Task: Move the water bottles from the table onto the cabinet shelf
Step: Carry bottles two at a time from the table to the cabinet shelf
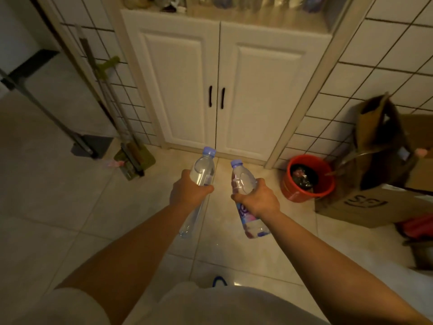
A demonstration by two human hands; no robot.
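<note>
Your left hand [188,192] has its grip wrapped round a clear water bottle [202,171], and your right hand [256,199] grips a labelled water bottle [243,181]. Both bottles are held in the air over the tiled floor [70,207], caps pointing toward the white cabinet doors [218,85]. Above those doors, the cabinet shelf [257,16] runs along the frame's top. Right of you stands a red bucket [290,191].
</note>
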